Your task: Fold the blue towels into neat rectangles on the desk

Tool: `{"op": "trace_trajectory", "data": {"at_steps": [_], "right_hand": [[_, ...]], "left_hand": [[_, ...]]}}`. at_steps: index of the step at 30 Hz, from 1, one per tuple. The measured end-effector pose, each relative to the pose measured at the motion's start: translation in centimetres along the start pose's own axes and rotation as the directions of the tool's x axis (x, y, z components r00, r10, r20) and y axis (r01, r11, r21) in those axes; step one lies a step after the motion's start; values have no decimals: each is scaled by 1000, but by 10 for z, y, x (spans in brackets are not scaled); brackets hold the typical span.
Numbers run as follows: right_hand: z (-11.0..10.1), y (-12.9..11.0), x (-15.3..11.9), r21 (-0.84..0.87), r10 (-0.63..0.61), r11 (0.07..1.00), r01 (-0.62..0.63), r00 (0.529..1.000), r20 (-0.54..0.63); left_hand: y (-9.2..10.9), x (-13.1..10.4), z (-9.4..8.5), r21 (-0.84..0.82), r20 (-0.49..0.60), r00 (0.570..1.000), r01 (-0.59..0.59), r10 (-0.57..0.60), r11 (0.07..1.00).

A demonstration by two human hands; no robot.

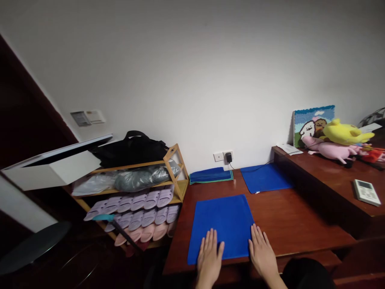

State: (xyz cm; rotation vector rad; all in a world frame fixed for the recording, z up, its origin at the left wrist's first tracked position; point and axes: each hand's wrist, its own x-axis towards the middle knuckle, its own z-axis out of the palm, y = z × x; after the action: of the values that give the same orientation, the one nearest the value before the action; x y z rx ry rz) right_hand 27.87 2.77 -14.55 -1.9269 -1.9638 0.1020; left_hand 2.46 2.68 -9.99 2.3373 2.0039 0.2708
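A blue cloth (224, 220) is spread flat on the reddish-brown wooden desk (288, 228). Palm down, my left hand (209, 257) lies on the cloth's near left part with its fingers stretched out. My right hand (262, 249) rests at the cloth's near right edge, fingers extended, partly on the cloth and partly on the wood. Neither hand grips anything. Behind the spread cloth, a folded blue cloth with a green edge (210, 176) lies against the wall. Farther right lies another flat blue cloth (266, 178).
A black charger (229, 157) sits in the wall socket, its cable running right. On the raised desk part are plush toys (331, 150), a picture (314, 124) and a calculator-like device (367, 192). Left of the desk stands a shoe rack (177, 172) with slippers and a black bag (132, 148).
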Motion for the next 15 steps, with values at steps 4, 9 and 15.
{"op": "trace_trajectory", "data": {"at_steps": [4, 9, 15], "right_hand": [[8, 5, -1, 10, -10, 1000, 10, 999, -38], [19, 15, 0, -16, -64, 998, 63, 993, -101], [21, 26, -17, -15, -127, 992, 126, 982, -137]], "left_hand": [[-63, -16, 7, 61, -102, 980, 178, -171, 982], [-81, -22, 24, 79, -321, 937, 170, -137, 982], [-80, -23, 37, 56, -488, 868, 139, -95, 989]]}}
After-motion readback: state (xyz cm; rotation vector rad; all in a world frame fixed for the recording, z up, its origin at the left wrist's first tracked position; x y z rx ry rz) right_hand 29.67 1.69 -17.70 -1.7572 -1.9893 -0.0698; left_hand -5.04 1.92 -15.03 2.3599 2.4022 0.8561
